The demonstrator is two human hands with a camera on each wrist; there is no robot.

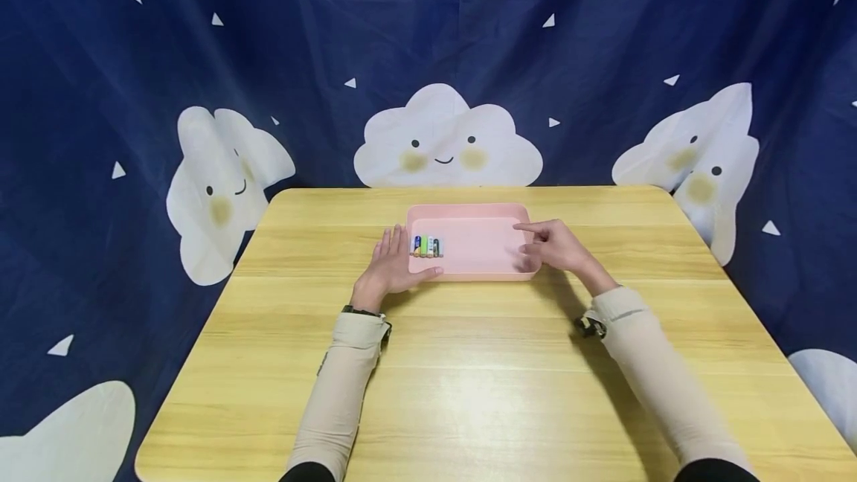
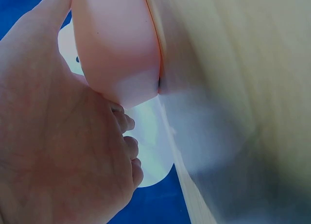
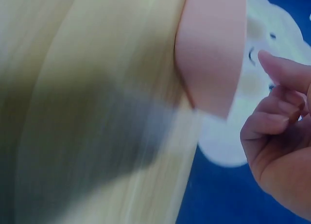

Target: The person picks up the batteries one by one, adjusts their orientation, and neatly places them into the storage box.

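Note:
A shallow pink tray (image 1: 475,245) lies on the wooden table. Against its left end, several small batteries (image 1: 427,246) stand side by side in a row, with blue, green, white and dark wrappers. My left hand (image 1: 390,270) is at the left end of the tray, fingers straight and thumb reaching over the front rim. In the left wrist view its palm (image 2: 63,136) is beside the tray's outer wall (image 2: 116,44). Over the tray's right end is my right hand (image 1: 557,246), index finger stretched out, other fingers bent, nothing between them. The right wrist view shows its thumb (image 3: 284,71) extended.
The light wooden table (image 1: 469,370) extends around the tray on all sides. Behind it hangs a dark blue curtain (image 1: 308,43) printed with white clouds and small triangles. Each wrist wears a dark strap (image 1: 364,311) near a beige sleeve (image 1: 341,393).

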